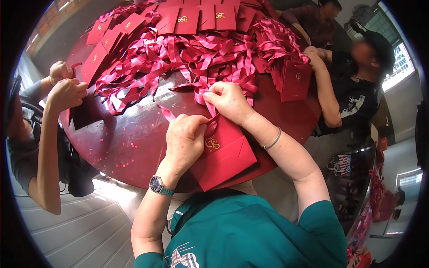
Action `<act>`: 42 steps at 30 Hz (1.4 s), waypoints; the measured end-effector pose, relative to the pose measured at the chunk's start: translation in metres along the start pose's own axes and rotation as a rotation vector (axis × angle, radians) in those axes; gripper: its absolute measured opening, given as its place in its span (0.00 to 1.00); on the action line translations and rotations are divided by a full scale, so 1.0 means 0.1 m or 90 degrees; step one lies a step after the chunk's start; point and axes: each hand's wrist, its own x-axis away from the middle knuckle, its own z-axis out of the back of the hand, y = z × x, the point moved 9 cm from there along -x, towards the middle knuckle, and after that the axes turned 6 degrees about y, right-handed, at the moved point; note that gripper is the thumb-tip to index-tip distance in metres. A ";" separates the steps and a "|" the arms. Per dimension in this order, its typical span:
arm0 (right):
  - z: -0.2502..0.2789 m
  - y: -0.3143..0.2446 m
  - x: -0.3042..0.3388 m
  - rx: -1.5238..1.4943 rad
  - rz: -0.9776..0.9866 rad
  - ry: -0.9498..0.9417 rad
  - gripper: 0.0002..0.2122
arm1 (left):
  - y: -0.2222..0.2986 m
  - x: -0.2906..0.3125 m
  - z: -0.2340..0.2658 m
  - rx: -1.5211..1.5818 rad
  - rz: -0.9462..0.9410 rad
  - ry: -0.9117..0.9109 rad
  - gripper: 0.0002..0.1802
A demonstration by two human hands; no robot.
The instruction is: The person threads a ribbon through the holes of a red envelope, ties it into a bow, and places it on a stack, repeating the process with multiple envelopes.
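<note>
A flat red paper gift bag (pixel 230 157) with a gold emblem lies at the table's near edge, in front of my body. At its top edge my left hand (pixel 185 139) is closed in a pinch on a red ribbon (pixel 166 112), whose loose end sticks out beyond the knuckles. My right hand (pixel 229 103) is closed too, pinching ribbon just above the bag's upper edge. Its fingertips are close to a heap of loose ribbons (pixel 196 58). The exact spot where the ribbon meets the bag is partly hidden by my fingers.
Red bags (pixel 190 18) stand in rows at the far side of the round table (pixel 120 147). Another bunch of bags (pixel 295 80) stands at the right. One co-worker's hands (pixel 67 87) are at the left edge; another co-worker's arm (pixel 328 89) reaches in at the right.
</note>
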 end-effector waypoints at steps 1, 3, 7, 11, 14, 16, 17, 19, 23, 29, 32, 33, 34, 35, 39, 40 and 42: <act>-0.01 0.06 0.00 -0.045 -0.015 -0.017 0.09 | -0.03 0.00 -0.01 -0.006 0.026 -0.017 0.06; 0.01 0.11 0.00 -0.085 -0.015 -0.062 0.09 | -0.08 -0.02 0.06 0.022 0.054 0.014 0.06; 0.23 -0.14 0.10 -0.007 0.066 0.017 0.08 | -0.47 0.10 0.40 0.065 0.194 0.093 0.10; 0.09 -0.47 0.16 0.079 0.152 -0.034 0.09 | -0.44 0.26 0.47 0.038 0.254 0.061 0.08; -0.49 -0.48 0.15 0.139 0.224 -0.223 0.11 | -0.27 0.30 0.36 -0.093 0.148 0.027 0.10; -0.69 -0.50 0.07 0.323 0.112 -0.284 0.14 | -0.22 0.33 0.32 -0.156 0.132 0.023 0.11; -0.73 -0.57 0.01 0.321 0.112 -0.282 0.14 | -0.22 0.33 0.31 -0.165 0.121 0.027 0.11; -0.92 -0.57 0.01 0.424 0.135 -0.413 0.14 | -0.21 0.33 0.30 -0.181 0.113 0.007 0.10; -1.04 -0.49 0.04 0.334 0.169 -0.416 0.12 | -0.19 0.34 0.30 -0.186 0.093 0.009 0.08; -0.92 -0.49 -0.05 0.262 0.147 -0.238 0.11 | -0.17 0.37 0.29 -0.184 0.085 0.020 0.08; -0.96 -0.57 -0.02 0.357 0.156 -0.270 0.11 | -0.16 0.38 0.29 -0.181 0.086 0.027 0.07; -1.02 -0.57 0.00 0.364 0.169 -0.294 0.10 | -0.16 0.39 0.27 -0.197 0.084 0.018 0.07; -1.06 -0.56 0.00 0.362 0.169 -0.294 0.10 | -0.15 0.39 0.26 -0.214 0.081 0.008 0.07; -1.09 -0.55 0.00 0.360 0.176 -0.291 0.10 | -0.15 0.39 0.26 -0.215 0.083 0.008 0.07; -1.09 -0.49 0.01 0.296 0.208 -0.242 0.09 | -0.14 0.38 0.25 -0.211 0.069 0.003 0.07; -1.11 -0.45 0.02 0.297 0.205 -0.243 0.09 | -0.13 0.38 0.24 -0.215 0.062 -0.001 0.08; -1.04 -0.59 0.02 0.263 0.303 -0.141 0.07 | -0.15 0.37 0.24 -0.200 0.056 -0.005 0.08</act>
